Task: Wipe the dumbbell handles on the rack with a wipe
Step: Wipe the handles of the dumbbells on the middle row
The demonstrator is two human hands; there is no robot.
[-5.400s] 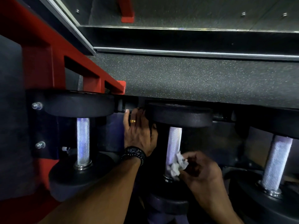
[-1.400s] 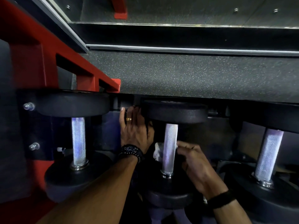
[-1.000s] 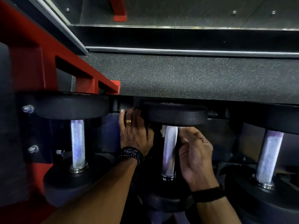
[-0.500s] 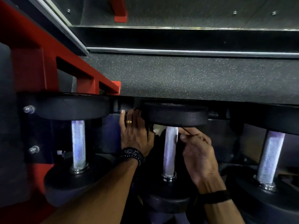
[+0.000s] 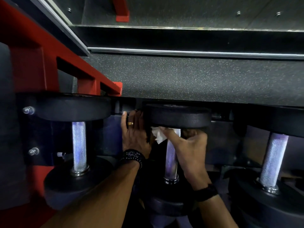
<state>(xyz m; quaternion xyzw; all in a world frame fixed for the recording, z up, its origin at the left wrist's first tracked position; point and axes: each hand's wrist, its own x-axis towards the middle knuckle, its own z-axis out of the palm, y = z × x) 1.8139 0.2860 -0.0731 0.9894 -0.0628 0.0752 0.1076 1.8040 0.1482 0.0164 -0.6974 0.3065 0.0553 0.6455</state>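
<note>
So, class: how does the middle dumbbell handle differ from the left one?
The middle handle has the right hand wrapped round its top with a white wipe; the left handle is bare and untouched. The middle one is partly hidden, the left fully visible. Both are knurled metal.

Middle dumbbell handle (image 5: 171,155): knurled silver bar, running from a near black head up to a far black head; its upper end is covered.
Wipe (image 5: 158,135): small crumpled white piece, pressed to the top of the middle dumbbell handle, just under the far head, sticking out on the bar's left side.
Left dumbbell handle (image 5: 79,145): same knurled silver bar, bare, well left of the middle dumbbell handle.
Right dumbbell handle (image 5: 273,159): knurled silver bar, bare, leaning slightly, well right of the middle dumbbell handle.
</note>
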